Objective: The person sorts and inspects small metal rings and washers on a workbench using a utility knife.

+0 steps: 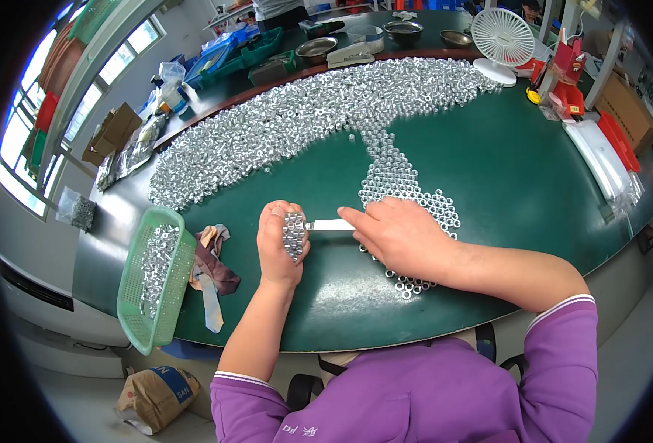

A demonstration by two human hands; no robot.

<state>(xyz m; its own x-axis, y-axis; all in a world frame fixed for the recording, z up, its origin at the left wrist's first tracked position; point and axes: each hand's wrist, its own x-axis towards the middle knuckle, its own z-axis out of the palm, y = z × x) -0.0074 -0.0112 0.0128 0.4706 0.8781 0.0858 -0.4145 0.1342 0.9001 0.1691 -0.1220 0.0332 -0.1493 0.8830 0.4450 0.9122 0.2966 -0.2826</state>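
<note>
My left hand (273,251) is closed round a bundle of small silver metal nuts (294,235), stacked in rows with their sides showing. My right hand (406,235) grips a flat white strip (332,225) whose narrow metal-looking end reaches the bundle. Whether that end touches the nuts I cannot tell. Under and around my right hand, single ring-shaped nuts (389,173) lie flat in a close-packed layer on the green tabletop (326,284). My right palm and forearm hide part of this layer.
A long heap of nuts (304,111) curves along the table's far side. At left stand a green basket (129,295) holding metal parts and a crumpled cloth (214,266). A white fan (502,38), metal bowls (316,49) and red bins (618,140) line the far and right edges.
</note>
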